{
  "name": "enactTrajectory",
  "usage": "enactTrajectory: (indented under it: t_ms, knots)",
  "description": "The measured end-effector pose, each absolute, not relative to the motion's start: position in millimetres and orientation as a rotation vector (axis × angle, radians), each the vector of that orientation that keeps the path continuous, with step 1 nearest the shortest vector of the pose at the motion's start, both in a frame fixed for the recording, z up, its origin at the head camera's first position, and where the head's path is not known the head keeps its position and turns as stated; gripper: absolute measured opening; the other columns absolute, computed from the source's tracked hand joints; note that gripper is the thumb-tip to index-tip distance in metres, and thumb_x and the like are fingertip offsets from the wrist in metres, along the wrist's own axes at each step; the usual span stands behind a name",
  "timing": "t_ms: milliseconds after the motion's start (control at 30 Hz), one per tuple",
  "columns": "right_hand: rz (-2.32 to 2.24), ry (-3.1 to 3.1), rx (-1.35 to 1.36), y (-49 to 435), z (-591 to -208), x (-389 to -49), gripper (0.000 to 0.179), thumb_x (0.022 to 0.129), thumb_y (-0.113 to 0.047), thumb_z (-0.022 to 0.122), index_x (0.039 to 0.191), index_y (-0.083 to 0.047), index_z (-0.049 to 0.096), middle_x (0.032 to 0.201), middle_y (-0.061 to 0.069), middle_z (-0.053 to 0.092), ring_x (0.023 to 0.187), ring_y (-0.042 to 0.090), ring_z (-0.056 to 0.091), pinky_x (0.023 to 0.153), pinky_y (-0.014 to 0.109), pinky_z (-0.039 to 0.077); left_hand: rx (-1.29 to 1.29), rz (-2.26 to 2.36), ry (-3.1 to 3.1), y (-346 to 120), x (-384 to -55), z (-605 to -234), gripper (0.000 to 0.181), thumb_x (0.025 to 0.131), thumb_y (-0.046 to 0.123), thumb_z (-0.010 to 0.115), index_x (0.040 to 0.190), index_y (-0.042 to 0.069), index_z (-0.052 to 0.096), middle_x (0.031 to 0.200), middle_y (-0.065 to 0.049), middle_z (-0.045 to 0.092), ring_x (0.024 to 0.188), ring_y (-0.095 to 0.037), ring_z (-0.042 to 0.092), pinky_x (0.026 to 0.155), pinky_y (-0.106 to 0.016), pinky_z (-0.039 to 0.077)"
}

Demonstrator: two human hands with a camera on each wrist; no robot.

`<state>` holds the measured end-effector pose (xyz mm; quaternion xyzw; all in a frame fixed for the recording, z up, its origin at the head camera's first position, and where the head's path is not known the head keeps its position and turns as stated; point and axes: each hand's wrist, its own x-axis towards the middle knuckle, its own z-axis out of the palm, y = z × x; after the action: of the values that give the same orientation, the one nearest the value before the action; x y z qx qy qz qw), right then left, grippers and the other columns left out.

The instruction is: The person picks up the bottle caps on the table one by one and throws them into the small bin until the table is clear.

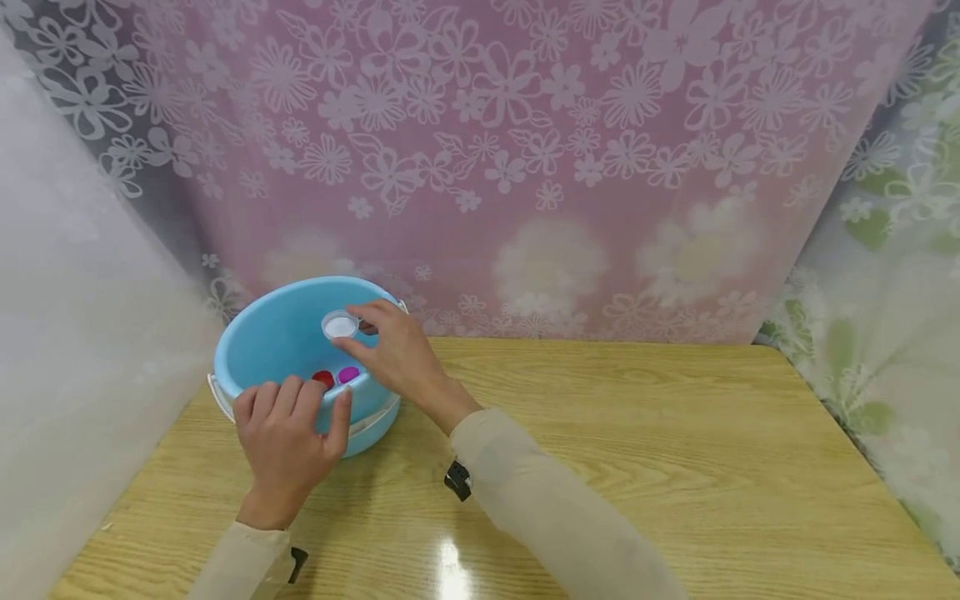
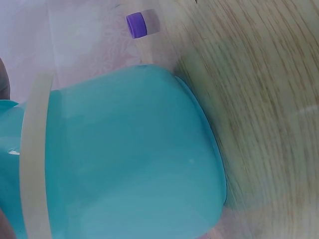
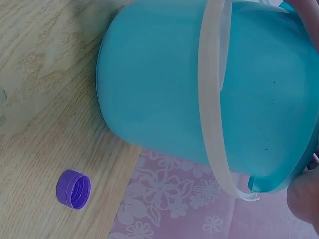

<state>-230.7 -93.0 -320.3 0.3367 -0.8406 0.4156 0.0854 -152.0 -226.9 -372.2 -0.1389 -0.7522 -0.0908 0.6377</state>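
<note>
A light-blue bucket (image 1: 300, 292) with a white handle stands at the table's back left. My left hand (image 1: 288, 429) grips its near rim, fingers over the edge and thumb to the right. Above the bucket's right side, my right hand (image 1: 397, 346) pinches a small round white cap (image 1: 341, 326) with a translucent rim between thumb and fingers. Inside the bucket show a red cap (image 1: 323, 378) and a magenta cap (image 1: 348, 374); the rest of its floor is hidden by the near rim.
Both wrist views show a purple bottle cap (image 3: 73, 189) on the wooden table (image 1: 637, 450), right of the bucket; the head view does not show it. A pink floral curtain (image 1: 525, 167) hangs behind the table, with white cloth (image 1: 82, 333) at the left.
</note>
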Motion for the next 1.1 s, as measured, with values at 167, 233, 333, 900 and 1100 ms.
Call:
enactTrajectory:
  t_ms: [167, 233, 333, 900, 1100]
  knots:
    - [1.222, -2.520, 1.010, -93, -320, -231, 0.052, 0.088, -0.038, 0.067, 0.132, -0.012, 0.057, 0.126, -0.002, 0.056, 0.103, 0.006, 0.060, 0.084, 0.015, 0.045, -0.312, -0.207, -1.706, -226, -152, -371, 0.044, 0.089, 0.038, 0.051, 0.064, 0.002, 0.049, 0.058, -0.012, 0.042, 0.054, -0.035, 0.039, 0.066, -0.050, 0.029]
    - [1.229, -2.518, 1.014, -93, -320, -230, 0.052, 0.088, -0.037, 0.067, 0.132, -0.011, 0.057, 0.127, -0.001, 0.056, 0.104, 0.007, 0.060, 0.085, 0.016, 0.045, -0.311, -0.204, -1.700, -226, -152, -371, 0.044, 0.089, 0.038, 0.051, 0.064, 0.002, 0.049, 0.058, -0.012, 0.042, 0.054, -0.035, 0.038, 0.066, -0.050, 0.029]
    - [1.243, -2.504, 1.029, -91, -320, -230, 0.050, 0.088, -0.034, 0.068, 0.131, -0.010, 0.057, 0.126, 0.000, 0.056, 0.105, 0.008, 0.059, 0.085, 0.017, 0.045, -0.314, -0.203, -1.701, -225, -152, -371, 0.044, 0.090, 0.038, 0.051, 0.064, 0.002, 0.048, 0.058, -0.011, 0.041, 0.054, -0.034, 0.038, 0.066, -0.050, 0.028]
    - [1.858, -2.173, 1.045, -60, -326, -241, 0.033, 0.092, -0.022, 0.064, 0.122, -0.008, 0.063, 0.114, 0.004, 0.063, 0.102, 0.009, 0.060, 0.088, 0.023, 0.047, -0.309, -0.201, -1.701, -225, -152, -371, 0.044, 0.089, 0.038, 0.052, 0.064, 0.002, 0.050, 0.057, -0.011, 0.042, 0.054, -0.034, 0.038, 0.066, -0.050, 0.028]
    - [1.856, -2.189, 0.861, -37, -339, -253, 0.031, 0.092, -0.025, 0.064, 0.119, -0.011, 0.065, 0.109, 0.004, 0.065, 0.102, 0.012, 0.060, 0.088, 0.026, 0.047, -0.300, -0.208, -1.706, -224, -151, -371, 0.043, 0.087, 0.038, 0.052, 0.063, 0.002, 0.050, 0.057, -0.011, 0.042, 0.054, -0.034, 0.038, 0.066, -0.050, 0.028]
